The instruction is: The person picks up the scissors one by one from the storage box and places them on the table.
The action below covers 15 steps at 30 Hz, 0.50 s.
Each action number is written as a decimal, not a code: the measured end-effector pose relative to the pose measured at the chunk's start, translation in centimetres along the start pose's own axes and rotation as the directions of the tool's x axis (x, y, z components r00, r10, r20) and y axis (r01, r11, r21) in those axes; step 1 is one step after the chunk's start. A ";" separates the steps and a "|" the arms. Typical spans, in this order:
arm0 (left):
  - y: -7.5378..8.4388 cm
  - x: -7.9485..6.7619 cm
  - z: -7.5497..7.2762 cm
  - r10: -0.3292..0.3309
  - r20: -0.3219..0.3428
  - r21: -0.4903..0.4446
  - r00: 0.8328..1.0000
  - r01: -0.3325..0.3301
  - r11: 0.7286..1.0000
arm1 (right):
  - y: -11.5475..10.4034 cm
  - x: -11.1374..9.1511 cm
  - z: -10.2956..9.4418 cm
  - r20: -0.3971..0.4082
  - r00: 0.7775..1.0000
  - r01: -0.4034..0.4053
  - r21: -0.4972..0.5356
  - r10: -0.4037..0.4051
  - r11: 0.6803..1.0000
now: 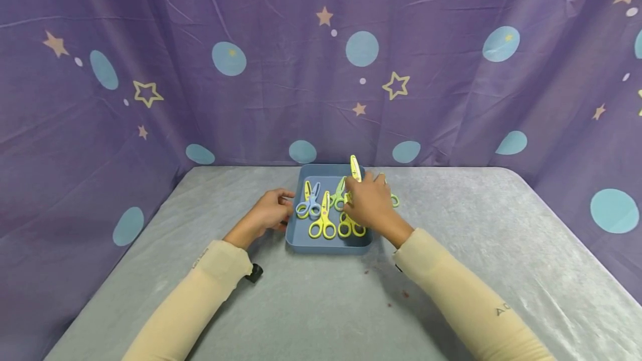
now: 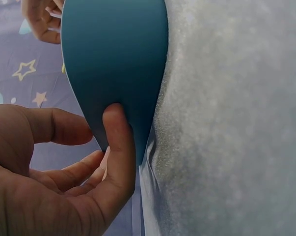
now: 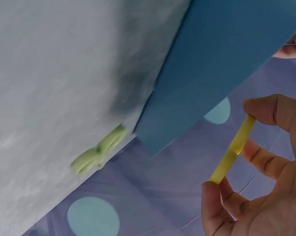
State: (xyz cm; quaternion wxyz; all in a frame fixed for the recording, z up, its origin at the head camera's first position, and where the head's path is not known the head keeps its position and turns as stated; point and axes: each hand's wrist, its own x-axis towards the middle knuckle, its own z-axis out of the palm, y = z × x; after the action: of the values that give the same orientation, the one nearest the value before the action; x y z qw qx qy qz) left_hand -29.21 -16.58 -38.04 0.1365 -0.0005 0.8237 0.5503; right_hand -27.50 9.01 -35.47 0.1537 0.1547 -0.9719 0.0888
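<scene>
My left hand [image 1: 271, 209] is at the left wall of a blue-grey tray [image 1: 328, 248]. In the left wrist view its fingers and thumb pinch that wall near the rim. My right hand [image 1: 372, 200] holds yellow scissors [image 1: 355, 166] over the tray's right side, the blade pointing up and away. The right wrist view shows their yellow edge between thumb and fingers. Inside the tray lie more scissors: a yellow pair [image 1: 322, 224] in the middle, a blue pair [image 1: 311, 205] over another yellow one, a green pair [image 1: 338, 196], and yellow handles [image 1: 352, 227] partly under my right hand.
Green scissors [image 3: 98, 151] lie on the grey cloth-covered table [image 1: 321, 305] just right of the tray, partly behind my right hand in the head view. A purple curtain [image 1: 301, 99] with stars and dots hangs behind the table's far edge.
</scene>
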 end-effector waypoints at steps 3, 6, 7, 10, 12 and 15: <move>0.0 0.1 0.0 0.004 0.001 0.000 1.000 -0.004 1.000 | 1.2 -0.2 -0.3 -0.022 1.000 -0.008 -0.005 0.008 1.000; -0.1 0.1 0.0 0.001 -0.003 0.002 1.000 -0.001 1.000 | 2.5 -0.3 -0.5 -0.029 0.999 -0.024 -0.017 0.023 1.000; -0.1 0.1 0.0 -0.001 -0.003 0.004 1.000 0.001 1.000 | 3.0 -0.3 -0.6 -0.031 0.999 -0.032 -0.020 0.031 0.999; -0.1 0.2 -0.1 -0.005 -0.004 0.011 1.000 0.005 1.000 | 4.3 -0.4 -0.7 -0.021 0.998 -0.055 -0.018 0.054 0.998; -0.2 0.2 -0.1 -0.007 -0.005 0.014 1.000 0.007 1.000 | 5.3 -0.4 -0.7 -0.002 0.997 -0.072 -0.014 0.072 0.997; -0.2 0.3 -0.1 -0.002 -0.006 0.014 1.000 0.002 1.000 | 6.8 -0.3 -0.7 0.041 0.994 -0.096 0.001 0.096 0.995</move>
State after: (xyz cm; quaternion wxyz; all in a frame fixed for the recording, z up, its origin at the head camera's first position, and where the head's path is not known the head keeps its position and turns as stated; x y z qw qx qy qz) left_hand -29.47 -16.70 -38.27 0.1346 -0.0020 0.8280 0.5443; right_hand -29.31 15.59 -35.79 0.1289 0.1096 -0.9811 0.0942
